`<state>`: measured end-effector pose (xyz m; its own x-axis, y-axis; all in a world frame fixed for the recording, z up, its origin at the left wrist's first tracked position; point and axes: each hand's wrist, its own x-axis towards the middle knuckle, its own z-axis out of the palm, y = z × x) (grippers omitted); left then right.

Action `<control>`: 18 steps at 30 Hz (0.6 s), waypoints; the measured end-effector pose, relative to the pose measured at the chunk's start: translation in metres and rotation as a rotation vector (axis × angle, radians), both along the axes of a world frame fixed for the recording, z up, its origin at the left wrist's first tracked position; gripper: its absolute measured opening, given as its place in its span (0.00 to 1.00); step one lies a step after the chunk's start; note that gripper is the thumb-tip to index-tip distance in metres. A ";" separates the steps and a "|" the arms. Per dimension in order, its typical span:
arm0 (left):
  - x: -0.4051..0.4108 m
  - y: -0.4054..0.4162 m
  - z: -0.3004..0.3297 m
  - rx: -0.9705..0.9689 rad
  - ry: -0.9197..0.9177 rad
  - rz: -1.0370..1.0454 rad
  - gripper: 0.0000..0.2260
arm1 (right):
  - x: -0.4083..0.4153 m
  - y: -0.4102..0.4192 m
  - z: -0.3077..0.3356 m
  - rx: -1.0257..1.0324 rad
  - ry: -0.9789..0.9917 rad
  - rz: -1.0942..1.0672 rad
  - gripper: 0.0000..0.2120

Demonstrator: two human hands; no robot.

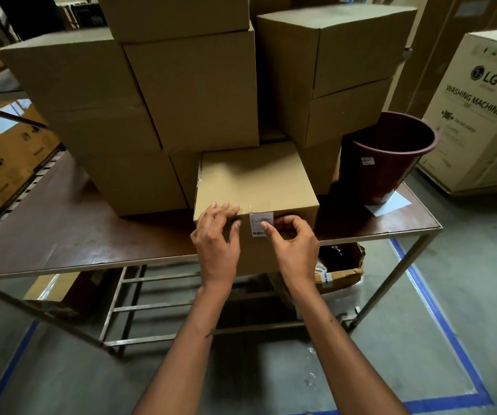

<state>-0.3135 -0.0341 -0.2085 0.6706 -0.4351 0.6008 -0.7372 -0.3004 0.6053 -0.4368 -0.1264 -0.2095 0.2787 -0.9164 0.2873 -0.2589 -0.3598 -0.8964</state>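
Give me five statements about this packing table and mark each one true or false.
1. The right hand has its thumb on the white label. True.
2. The label is on top of the box. False: it is on the front face, toward the person.
3. The left hand rests at the box's front top edge. True.
4. The bucket lies on its side on the floor. False: it stands upright on the table, right of the box.
5. The big carton at far right reads "washing machine". True.
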 end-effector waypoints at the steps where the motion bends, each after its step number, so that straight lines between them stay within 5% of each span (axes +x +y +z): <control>1: 0.000 0.000 0.000 0.002 0.001 0.001 0.14 | 0.000 0.001 0.000 0.000 0.000 -0.001 0.17; 18: 0.001 0.003 0.002 0.030 -0.001 -0.028 0.16 | 0.003 0.008 0.014 0.274 -0.165 0.132 0.13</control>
<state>-0.3126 -0.0314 -0.2067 0.6572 -0.4712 0.5883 -0.7463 -0.2978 0.5953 -0.4336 -0.1188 -0.1954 0.3702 -0.9250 0.0863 -0.0692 -0.1201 -0.9903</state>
